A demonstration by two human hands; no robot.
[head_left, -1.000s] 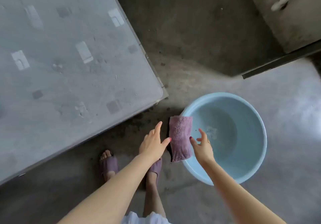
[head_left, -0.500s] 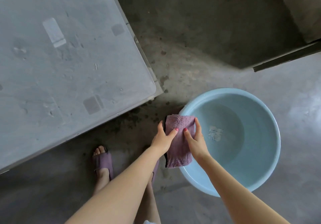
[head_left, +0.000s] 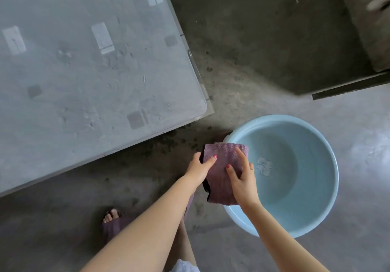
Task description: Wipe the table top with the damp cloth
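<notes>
Looking down on a grey counter [head_left: 88, 65], its glassy top dusty and marked with pale and dark squares, one rounded corner jutting over a stained concrete floor [head_left: 253, 50]. A dark threshold strip [head_left: 350, 88] crosses the upper right. On the floor just beside the counter's corner sits a pale blue basin [head_left: 329, 187]. Over the basin's near rim hangs the cloth [head_left: 221, 174], mauve, fluffy, folded into a rectangle with a dark edge. The left hand [head_left: 199, 169] pinches its left side, thumb on top; the right hand [head_left: 242, 176] grips the right side, fingers spread across the nap.
</notes>
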